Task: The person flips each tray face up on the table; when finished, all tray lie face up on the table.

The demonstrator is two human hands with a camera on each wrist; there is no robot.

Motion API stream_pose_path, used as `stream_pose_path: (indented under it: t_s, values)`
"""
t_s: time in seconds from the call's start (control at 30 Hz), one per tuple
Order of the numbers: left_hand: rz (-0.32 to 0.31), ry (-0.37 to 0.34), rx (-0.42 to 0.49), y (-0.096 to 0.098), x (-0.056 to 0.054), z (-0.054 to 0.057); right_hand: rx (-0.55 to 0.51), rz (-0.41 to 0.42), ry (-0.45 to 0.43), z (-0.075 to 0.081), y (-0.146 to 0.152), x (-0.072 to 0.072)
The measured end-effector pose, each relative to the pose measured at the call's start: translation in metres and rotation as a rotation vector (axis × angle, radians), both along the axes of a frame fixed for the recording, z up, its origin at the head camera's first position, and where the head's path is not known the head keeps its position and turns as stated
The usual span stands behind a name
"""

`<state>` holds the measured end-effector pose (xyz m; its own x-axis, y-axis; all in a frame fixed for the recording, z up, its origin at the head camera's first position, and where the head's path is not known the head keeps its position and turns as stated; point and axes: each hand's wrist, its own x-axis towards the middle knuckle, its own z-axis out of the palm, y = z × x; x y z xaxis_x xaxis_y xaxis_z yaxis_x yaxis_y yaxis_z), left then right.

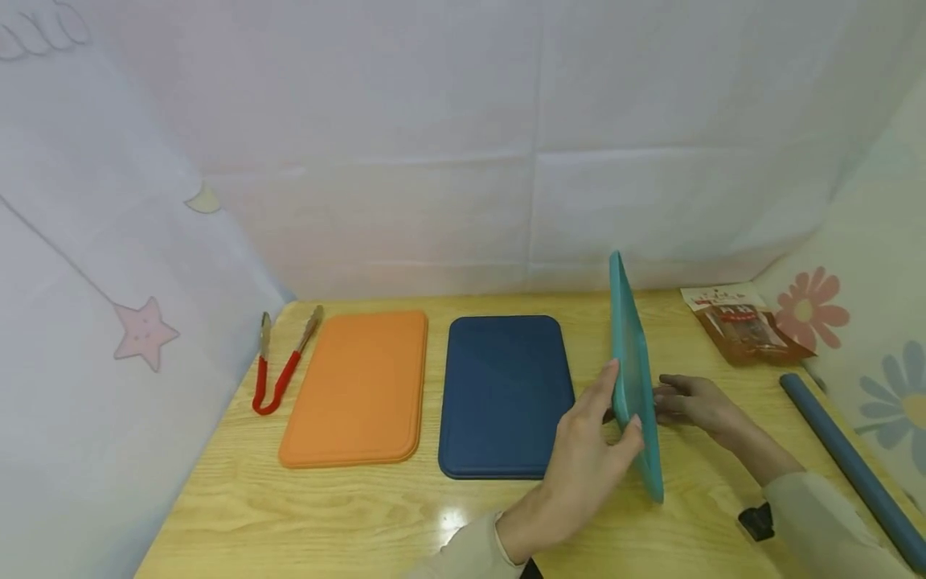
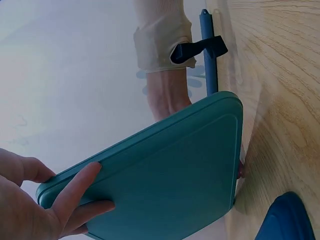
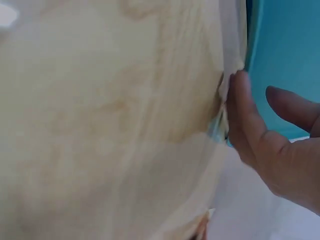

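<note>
Left hand (image 1: pixel 579 458), nearest the head camera, gripping teal board (image 1: pixel 635 386)

Teal board: over the right half of the wood table (image 1: pixel 362 515), nearly upright, seen close to edge-on from the head. Left hand pinches it at 7 o'clock: fingers on the left face, thumb over the edge onto the other side.

Right hand (image 1: pixel 698 410): just off the board at 3 to 4 o'clock, fingers extended, thumb apart, nothing in its grasp. Can't confirm whether the fingertips touch the board; right wrist view is close and soft. Black band (image 1: pixel 758 521) at that cuff.

Rest, clock positions off the teal board, head view:
- 9 o'clock, nearest: navy board (image 1: pixel 506 394), flat.
- 9 o'clock, next out: orange board (image 1: pixel 354 390), flat.
- 9 o'clock, farthest: red-handled tongs (image 1: pixel 284 382), legs spread, tips toward 12, just beside orange.
- 2 o'clock: brown packet (image 1: pixel 745 326), white top, by the back corner.
- 4 o'clock: blue-grey rod (image 1: pixel 855 474), along the table's right side.

Pale cloth (image 1: pixel 398 121) behind at 12; pink star (image 1: pixel 147 332) printed on it, far out at 9.
</note>
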<state>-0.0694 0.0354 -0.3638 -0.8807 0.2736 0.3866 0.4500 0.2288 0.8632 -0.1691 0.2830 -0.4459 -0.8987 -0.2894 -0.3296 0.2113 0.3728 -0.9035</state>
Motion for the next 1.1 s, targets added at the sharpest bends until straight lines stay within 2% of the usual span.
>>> stream_pose_path:
  t_s: [0.13,0.27,0.5,0.8,1.0,1.1]
  values:
    - [-0.035,-0.189,0.158,-0.008,-0.003,0.001,-0.074,-0.011,-0.081,-0.007,0.006,0.005]
    - [-0.095,-0.329,0.279,-0.016,-0.007,0.002,-0.045,0.007,-0.083,-0.009,0.011,0.008]
    - [-0.126,-0.405,0.334,-0.024,-0.018,-0.002,-0.021,0.035,-0.112,-0.005,0.019,0.008]
    - [-0.168,-0.474,0.377,-0.028,-0.033,-0.010,-0.074,0.094,-0.132,-0.011,0.038,0.007]
    - [-0.209,-0.516,0.353,-0.029,-0.039,-0.013,-0.071,0.091,-0.131,-0.011,0.053,0.009]
    - [-0.205,-0.535,0.327,-0.029,-0.041,-0.016,-0.071,0.097,-0.140,-0.009,0.061,0.010]
